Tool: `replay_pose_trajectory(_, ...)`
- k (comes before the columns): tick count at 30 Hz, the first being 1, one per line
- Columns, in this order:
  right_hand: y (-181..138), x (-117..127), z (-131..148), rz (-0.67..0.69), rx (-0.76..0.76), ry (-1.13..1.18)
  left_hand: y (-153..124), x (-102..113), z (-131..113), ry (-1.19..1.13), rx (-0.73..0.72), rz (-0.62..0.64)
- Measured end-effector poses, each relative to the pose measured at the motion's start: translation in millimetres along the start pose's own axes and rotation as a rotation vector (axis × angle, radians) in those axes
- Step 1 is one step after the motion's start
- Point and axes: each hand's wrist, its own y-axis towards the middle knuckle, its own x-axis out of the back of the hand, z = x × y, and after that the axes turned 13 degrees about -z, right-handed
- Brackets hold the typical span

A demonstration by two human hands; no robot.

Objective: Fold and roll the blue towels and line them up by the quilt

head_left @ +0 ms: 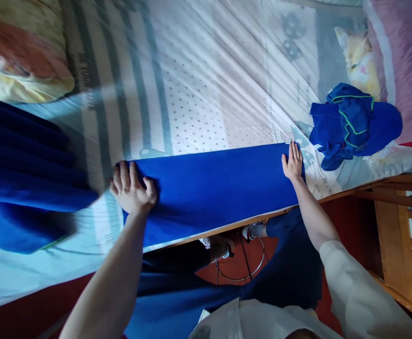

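Observation:
A long blue cloth [213, 188] lies flat along the near edge of the bed [199, 94], folded into a smooth strip. My left hand [131, 188] rests on its left end, fingers spread and pressing down. At the cloth's right end my right hand [292, 162] lies flat with its fingers stretched out. Neither hand holds anything.
A stack of dark blue folded fabric [26, 169] sits at the left on the bed. A crumpled blue garment with green trim [350, 123] lies at the right. A patterned pillow [19, 52] is at the top left, and a wooden frame [396, 221] stands at the right.

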Motion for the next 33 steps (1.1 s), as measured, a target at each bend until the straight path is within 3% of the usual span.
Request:
replay_pose_trajectory(6, 9.9, -6.2, -9.8, 0.069, 0.014, -0.016, 4.7, -1.4, -1.7, 0.016, -0.007, 0.028)
replay_pose_trajectory(10, -15.6, 11.7, -11.5, 0.059, 0.029, 0.029, -8.0, 4.3, -8.3, -0.021, 0.009, 0.046)
replay_pose_trajectory(15, -83.6, 34.9, -24.9, 0.004, 0.013, 0.104, -86.0, 26.2, -3.8, -0.095, -0.015, 0.04)
replay_pose_trajectory(18, -100.0, 41.3, -30.4, -0.046, -0.07, 0.103, -132.1, 41.8, 8.6, -0.08, 0.055, 0.02)
replay_pose_trajectory(20, -102.0, 46.6, -23.4, -0.086, -0.126, 0.102, -148.0, 48.1, 15.9, -0.08, 0.086, 0.001)
replay_pose_trajectory(23, -116.1, 58.6, 9.2, -0.181, -0.191, 0.15, -152.2, 47.9, 13.9, -0.094, 0.088, -0.029)
replay_pose_trajectory(26, -159.8, 67.4, 64.8, -0.246, -0.235, 0.353, -152.0, 37.9, -14.1, -0.161, -0.086, 0.049)
replay_pose_trajectory(28, -197.4, 68.4, 109.3, -0.188, -0.328, 0.606, -157.3, 28.2, -46.7, -0.256, -0.334, 0.242)
replay_pose_trajectory(30, -229.3, 66.7, 153.8, -0.013, -0.49, 0.888, -165.1, 18.0, -84.0, -0.363, -0.6, 0.494)
replay_pose_trajectory(31, -240.3, 65.5, 174.3, 0.049, -0.599, 0.998, -168.0, 13.2, -101.9, -0.401, -0.675, 0.59)
replay_pose_trajectory(33, -250.3, 63.5, 209.2, 0.119, -0.837, 1.159, -167.2, 4.9, -132.4, -0.415, -0.68, 0.724)
